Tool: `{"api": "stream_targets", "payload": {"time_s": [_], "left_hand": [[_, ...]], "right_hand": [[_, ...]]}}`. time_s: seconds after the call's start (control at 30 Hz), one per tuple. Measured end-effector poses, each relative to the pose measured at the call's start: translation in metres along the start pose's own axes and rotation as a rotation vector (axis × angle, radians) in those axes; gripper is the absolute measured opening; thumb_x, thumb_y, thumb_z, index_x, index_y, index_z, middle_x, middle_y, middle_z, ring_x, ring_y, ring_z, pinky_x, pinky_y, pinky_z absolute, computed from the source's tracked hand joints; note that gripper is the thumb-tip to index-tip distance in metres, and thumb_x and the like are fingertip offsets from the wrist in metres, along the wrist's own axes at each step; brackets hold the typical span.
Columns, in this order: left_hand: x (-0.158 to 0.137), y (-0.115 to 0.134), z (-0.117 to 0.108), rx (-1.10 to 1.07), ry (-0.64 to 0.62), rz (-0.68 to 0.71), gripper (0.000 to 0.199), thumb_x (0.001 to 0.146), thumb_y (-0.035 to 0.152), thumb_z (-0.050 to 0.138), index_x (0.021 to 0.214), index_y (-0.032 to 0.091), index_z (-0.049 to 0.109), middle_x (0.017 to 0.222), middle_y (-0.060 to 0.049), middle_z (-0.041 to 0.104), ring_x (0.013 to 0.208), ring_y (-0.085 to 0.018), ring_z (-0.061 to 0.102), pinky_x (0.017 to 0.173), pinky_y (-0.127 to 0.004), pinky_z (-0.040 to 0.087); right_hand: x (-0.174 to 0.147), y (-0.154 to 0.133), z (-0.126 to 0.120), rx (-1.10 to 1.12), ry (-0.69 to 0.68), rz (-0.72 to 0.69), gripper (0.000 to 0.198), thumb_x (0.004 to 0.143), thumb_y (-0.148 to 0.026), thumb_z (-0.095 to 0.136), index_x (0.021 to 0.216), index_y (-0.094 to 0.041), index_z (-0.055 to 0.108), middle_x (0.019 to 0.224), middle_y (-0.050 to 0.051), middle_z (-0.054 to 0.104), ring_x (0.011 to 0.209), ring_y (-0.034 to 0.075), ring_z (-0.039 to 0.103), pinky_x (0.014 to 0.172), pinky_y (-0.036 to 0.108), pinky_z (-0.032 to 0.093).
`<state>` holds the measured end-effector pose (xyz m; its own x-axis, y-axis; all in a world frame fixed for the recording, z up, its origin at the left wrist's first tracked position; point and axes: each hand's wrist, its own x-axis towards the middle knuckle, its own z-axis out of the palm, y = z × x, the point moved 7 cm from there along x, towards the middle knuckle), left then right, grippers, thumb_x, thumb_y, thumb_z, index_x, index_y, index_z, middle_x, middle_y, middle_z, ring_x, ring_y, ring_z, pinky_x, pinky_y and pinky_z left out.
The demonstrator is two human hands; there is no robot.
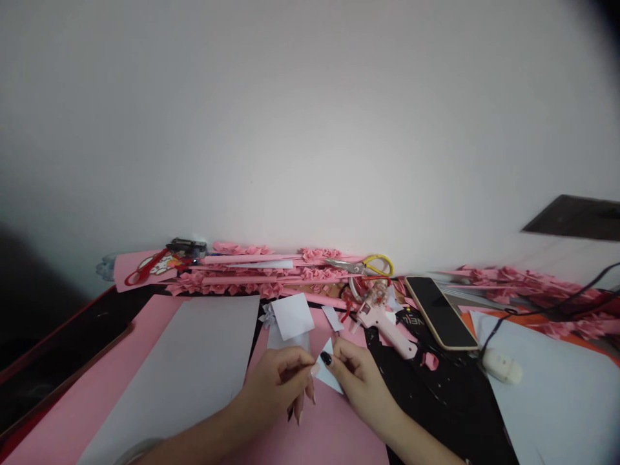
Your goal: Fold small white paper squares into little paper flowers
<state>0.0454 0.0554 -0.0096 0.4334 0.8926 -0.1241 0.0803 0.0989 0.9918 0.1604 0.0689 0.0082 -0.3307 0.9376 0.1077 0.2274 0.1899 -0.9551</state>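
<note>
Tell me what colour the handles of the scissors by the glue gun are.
Yellow: the scissors' handles show best in the head view.

I see a phone (442, 314), screen up, right of a pale pink glue gun (387, 329). Yellow-handled scissors (358, 267) near the wall (310, 142). I've also got a dark wall panel (576, 217), far right.
</note>
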Motion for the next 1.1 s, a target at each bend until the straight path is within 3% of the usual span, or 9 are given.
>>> {"api": "stream_targets", "payload": {"time_s": [0.17,0.3,0.4,0.57,0.73,0.83,0.9,0.97,1.1], "left_hand": [[-0.001,0.005,-0.002,0.084,0.052,0.033,0.023,0.081,0.027,0.049,0.062,0.014,0.052,0.052,0.004,0.050,0.037,-0.006,0.048,0.038,-0.016,0.036],[-0.005,0.010,-0.007,0.218,0.121,0.090,0.023,0.081,0.021,0.045,0.058,0.016,0.046,0.049,0.004,0.048,0.038,-0.006,0.048,0.039,-0.016,0.034],[-0.011,0.020,-0.008,0.487,0.183,0.263,0.025,0.082,0.016,0.041,0.057,0.017,0.044,0.047,0.005,0.046,0.041,-0.007,0.047,0.042,-0.017,0.032],[-0.024,0.033,0.009,0.932,0.221,0.734,0.024,0.080,0.010,0.043,0.057,0.017,0.046,0.049,0.003,0.048,0.045,-0.010,0.043,0.045,-0.022,0.029],[-0.030,0.035,0.019,1.115,0.190,0.885,0.025,0.084,0.014,0.045,0.059,0.017,0.050,0.050,0.001,0.053,0.046,-0.012,0.047,0.049,-0.025,0.032],[-0.029,0.039,0.015,1.080,0.206,0.832,0.020,0.083,0.015,0.047,0.066,0.017,0.055,0.052,0.000,0.056,0.048,-0.013,0.051,0.050,-0.024,0.035],[-0.022,0.038,0.007,0.953,0.203,0.684,0.012,0.082,0.016,0.049,0.073,0.018,0.057,0.058,-0.001,0.060,0.052,-0.013,0.055,0.052,-0.023,0.038],[-0.014,0.032,-0.003,0.721,0.196,0.459,0.002,0.078,0.018,0.054,0.077,0.019,0.056,0.063,0.000,0.062,0.056,-0.013,0.058,0.054,-0.022,0.042],[-0.001,0.013,-0.015,0.098,0.193,0.089,0.016,0.073,0.026,0.061,0.083,0.019,0.050,0.074,-0.001,0.064,0.058,-0.013,0.060,0.055,-0.023,0.046]], "right_hand": [[-0.001,-0.004,-0.002,-0.113,0.027,-0.028,0.035,0.084,-0.035,0.045,0.056,-0.019,0.033,0.053,-0.006,0.028,0.050,0.009,0.027,0.046,0.022,0.022],[-0.006,-0.009,-0.014,-0.261,0.177,-0.067,0.028,0.083,-0.030,0.047,0.059,-0.018,0.036,0.053,-0.005,0.034,0.049,0.009,0.031,0.046,0.022,0.023],[-0.009,-0.014,-0.010,-0.308,0.152,-0.128,0.031,0.083,-0.030,0.046,0.057,-0.019,0.033,0.052,-0.006,0.031,0.047,0.009,0.029,0.046,0.022,0.022],[-0.013,-0.011,0.011,-0.251,-0.029,-0.118,0.034,0.081,-0.031,0.051,0.056,-0.019,0.030,0.050,-0.007,0.030,0.047,0.008,0.028,0.045,0.021,0.021],[-0.014,-0.012,0.013,-0.246,-0.024,-0.106,0.034,0.087,-0.027,0.038,0.055,-0.019,0.028,0.050,-0.007,0.026,0.047,0.008,0.026,0.046,0.022,0.021],[-0.012,-0.011,0.011,-0.230,-0.008,-0.096,0.033,0.088,-0.025,0.035,0.056,-0.019,0.028,0.051,-0.006,0.028,0.049,0.009,0.027,0.047,0.022,0.022],[-0.010,-0.009,0.008,-0.202,0.016,-0.080,0.032,0.088,-0.025,0.035,0.057,-0.018,0.033,0.053,-0.005,0.032,0.050,0.009,0.030,0.048,0.022,0.023],[-0.010,-0.006,0.003,-0.159,0.070,-0.060,0.032,0.089,-0.027,0.034,0.059,-0.017,0.039,0.054,-0.004,0.036,0.051,0.009,0.032,0.048,0.022,0.025],[-0.010,0.001,-0.001,-0.018,0.118,-0.034,0.034,0.091,-0.032,0.033,0.062,-0.017,0.042,0.053,-0.005,0.035,0.048,0.008,0.030,0.045,0.021,0.024]]}}
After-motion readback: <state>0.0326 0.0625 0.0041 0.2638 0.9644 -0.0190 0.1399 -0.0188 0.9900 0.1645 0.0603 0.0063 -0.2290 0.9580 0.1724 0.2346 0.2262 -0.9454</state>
